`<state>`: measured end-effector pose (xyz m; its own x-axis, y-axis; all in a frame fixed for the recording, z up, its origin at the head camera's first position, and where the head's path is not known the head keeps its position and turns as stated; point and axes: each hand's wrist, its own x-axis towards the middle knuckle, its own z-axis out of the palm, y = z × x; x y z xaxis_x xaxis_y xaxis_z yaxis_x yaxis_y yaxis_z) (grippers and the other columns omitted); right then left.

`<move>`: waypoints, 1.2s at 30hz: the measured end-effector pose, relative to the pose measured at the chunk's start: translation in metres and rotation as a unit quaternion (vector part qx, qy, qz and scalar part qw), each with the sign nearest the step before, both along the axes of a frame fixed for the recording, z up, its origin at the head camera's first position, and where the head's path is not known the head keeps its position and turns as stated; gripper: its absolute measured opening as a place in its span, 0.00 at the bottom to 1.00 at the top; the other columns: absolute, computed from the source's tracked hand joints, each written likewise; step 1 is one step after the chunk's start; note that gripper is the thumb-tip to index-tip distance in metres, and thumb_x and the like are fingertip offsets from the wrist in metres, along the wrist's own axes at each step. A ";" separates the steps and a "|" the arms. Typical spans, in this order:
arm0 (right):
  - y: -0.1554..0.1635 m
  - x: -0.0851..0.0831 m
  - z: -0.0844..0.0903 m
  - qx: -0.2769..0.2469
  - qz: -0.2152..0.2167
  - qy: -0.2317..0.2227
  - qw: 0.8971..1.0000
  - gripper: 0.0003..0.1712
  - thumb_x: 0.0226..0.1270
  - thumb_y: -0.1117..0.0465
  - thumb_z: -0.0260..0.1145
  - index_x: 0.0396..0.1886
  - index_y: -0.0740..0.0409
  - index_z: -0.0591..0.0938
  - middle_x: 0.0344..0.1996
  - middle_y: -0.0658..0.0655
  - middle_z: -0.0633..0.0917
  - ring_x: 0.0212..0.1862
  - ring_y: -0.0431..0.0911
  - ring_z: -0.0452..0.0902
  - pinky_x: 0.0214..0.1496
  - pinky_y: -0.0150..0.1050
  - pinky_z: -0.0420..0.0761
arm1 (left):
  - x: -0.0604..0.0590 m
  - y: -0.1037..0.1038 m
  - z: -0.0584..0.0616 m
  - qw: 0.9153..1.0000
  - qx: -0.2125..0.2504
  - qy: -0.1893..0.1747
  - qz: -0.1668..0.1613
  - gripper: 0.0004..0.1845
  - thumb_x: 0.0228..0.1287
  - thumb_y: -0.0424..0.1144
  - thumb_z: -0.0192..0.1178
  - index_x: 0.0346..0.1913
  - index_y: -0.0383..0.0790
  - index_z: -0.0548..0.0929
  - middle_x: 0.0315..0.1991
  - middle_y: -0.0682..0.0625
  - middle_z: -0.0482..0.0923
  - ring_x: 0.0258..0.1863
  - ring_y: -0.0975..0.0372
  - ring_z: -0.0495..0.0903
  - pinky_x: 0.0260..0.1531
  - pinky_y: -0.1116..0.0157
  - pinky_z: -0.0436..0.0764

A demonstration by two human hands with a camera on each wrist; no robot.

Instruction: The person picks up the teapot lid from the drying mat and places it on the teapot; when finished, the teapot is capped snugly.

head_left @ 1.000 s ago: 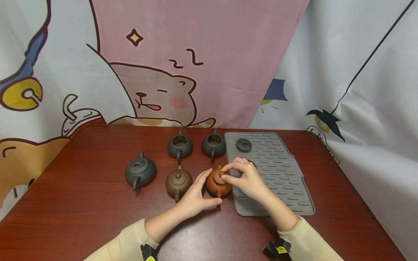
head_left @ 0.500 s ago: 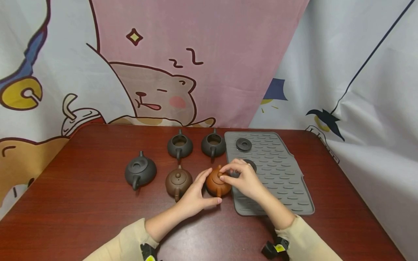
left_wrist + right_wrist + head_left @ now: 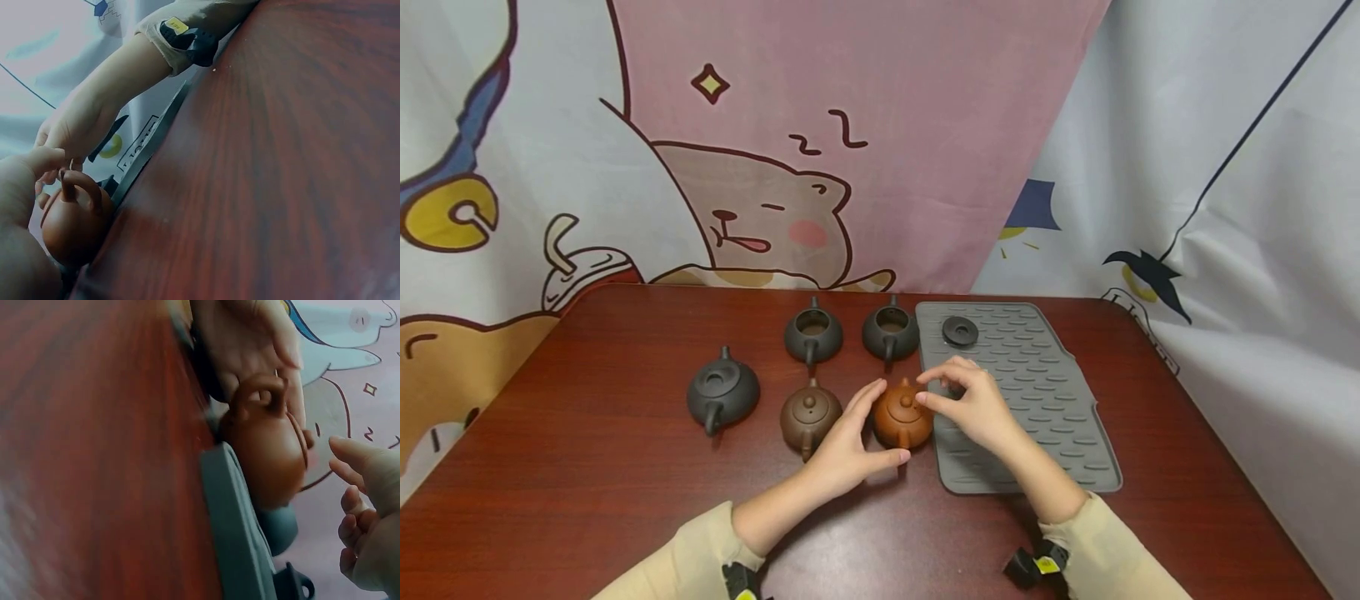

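An orange-brown teapot (image 3: 904,423) with its lid on stands on the red-brown table, at the left edge of a grey ribbed mat (image 3: 1037,400). My left hand (image 3: 887,423) cups its left side, fingers curved behind it and thumb by the spout. My right hand (image 3: 926,389) hovers just right of the lid knob, fingers loosely curled and holding nothing. The right wrist view shows the teapot (image 3: 269,444) with a gap between it and my right fingers (image 3: 356,506). In the left wrist view the teapot (image 3: 74,228) shows its looped handle.
A dark brown lidded teapot (image 3: 808,421) sits just left of my left hand, and a black teapot (image 3: 722,393) farther left. Two open black teapots (image 3: 813,335) (image 3: 891,333) stand behind. A black lid (image 3: 960,332) lies at the mat's far end. Printed curtains hang behind the table.
My right hand has let go of the lid knob and drawn slightly right of it. The left hand and the teapot have stayed put.
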<state>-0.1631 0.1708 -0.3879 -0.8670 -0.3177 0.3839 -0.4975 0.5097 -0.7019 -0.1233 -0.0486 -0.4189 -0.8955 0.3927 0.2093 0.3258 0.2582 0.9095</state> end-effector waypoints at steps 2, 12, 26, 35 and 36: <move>0.005 -0.002 0.002 -0.004 -0.011 0.000 1.000 0.11 0.56 0.59 0.75 0.39 0.55 0.87 0.28 0.56 0.77 0.35 0.50 0.68 0.35 0.43 0.68 | 0.001 0.000 0.004 1.000 0.003 0.001 -0.002 0.49 0.52 0.43 0.73 0.73 0.38 0.56 0.73 0.44 0.53 0.69 0.58 0.56 0.65 0.52 0.57; 0.034 -0.013 0.007 -0.002 -0.076 0.005 0.997 0.13 0.57 0.60 0.74 0.43 0.56 0.86 0.30 0.57 0.76 0.35 0.52 0.64 0.36 0.44 0.63 | 0.001 -0.010 0.034 0.999 0.036 0.036 0.011 0.47 0.52 0.36 0.73 0.73 0.39 0.58 0.71 0.46 0.56 0.68 0.52 0.59 0.64 0.52 0.61; 0.072 -0.031 -0.010 0.024 -0.081 -0.025 0.996 0.16 0.60 0.56 0.72 0.45 0.59 0.85 0.36 0.56 0.79 0.36 0.47 0.62 0.33 0.42 0.63 | -0.024 -0.039 0.051 0.994 0.062 0.080 0.045 0.46 0.53 0.34 0.72 0.73 0.40 0.58 0.70 0.47 0.60 0.69 0.58 0.58 0.65 0.58 0.58; 0.081 -0.035 -0.018 0.024 -0.061 -0.067 0.996 0.15 0.60 0.58 0.71 0.46 0.59 0.85 0.35 0.59 0.78 0.35 0.49 0.62 0.33 0.41 0.64 | -0.048 -0.064 0.046 0.992 0.055 0.076 0.090 0.44 0.57 0.33 0.69 0.73 0.39 0.57 0.70 0.44 0.59 0.70 0.56 0.57 0.66 0.56 0.56; 0.080 -0.034 -0.018 0.024 -0.060 -0.069 0.995 0.15 0.60 0.59 0.71 0.46 0.60 0.85 0.35 0.60 0.78 0.35 0.49 0.62 0.33 0.41 0.64 | -0.051 -0.066 0.044 0.991 0.057 0.077 0.093 0.44 0.57 0.33 0.69 0.73 0.38 0.57 0.70 0.43 0.59 0.70 0.56 0.56 0.67 0.56 0.55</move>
<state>-0.1975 0.2513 -0.4054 -0.9434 -0.2232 0.2452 -0.3311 0.5947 -0.7326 -0.1742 -0.1145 -0.3751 -0.9039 0.1898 0.3832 0.4199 0.2243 0.8794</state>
